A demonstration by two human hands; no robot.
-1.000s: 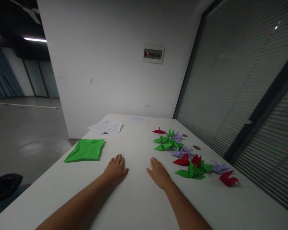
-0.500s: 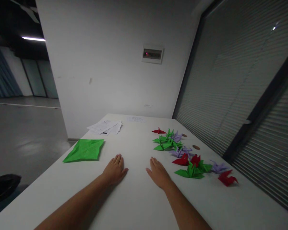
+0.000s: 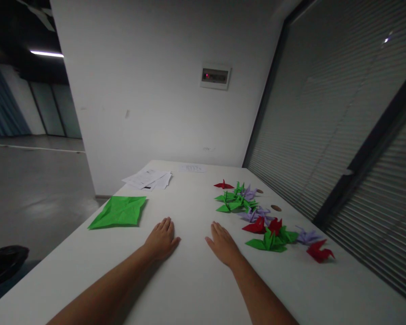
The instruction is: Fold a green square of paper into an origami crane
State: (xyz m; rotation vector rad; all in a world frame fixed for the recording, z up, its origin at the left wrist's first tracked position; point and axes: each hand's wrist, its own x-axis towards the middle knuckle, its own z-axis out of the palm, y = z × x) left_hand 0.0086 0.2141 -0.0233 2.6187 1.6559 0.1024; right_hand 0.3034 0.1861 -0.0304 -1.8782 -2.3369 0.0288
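My left hand (image 3: 161, 239) lies palm down on the white table (image 3: 186, 280), its thumb out to the side and nothing in it. To its upper left is a green sheet of paper (image 3: 120, 211) with crease marks. My right hand (image 3: 223, 243) also rests flat on the tabletop, thumb apart from the fingers, holding nothing. Beside it on the right are several folded paper cranes: green ones (image 3: 269, 241), red ones (image 3: 320, 251) and purple ones (image 3: 307, 236). A lone red crane (image 3: 223, 184) sits at the far end of the group.
Printed sheets (image 3: 147, 179) lie at the table's far left, and another paper (image 3: 192, 168) is by the wall. Two round holes, one of them (image 3: 276, 208) nearer me, are along the right edge. A window with blinds (image 3: 325, 113) borders that side. A black bag (image 3: 6, 264) is at lower left.
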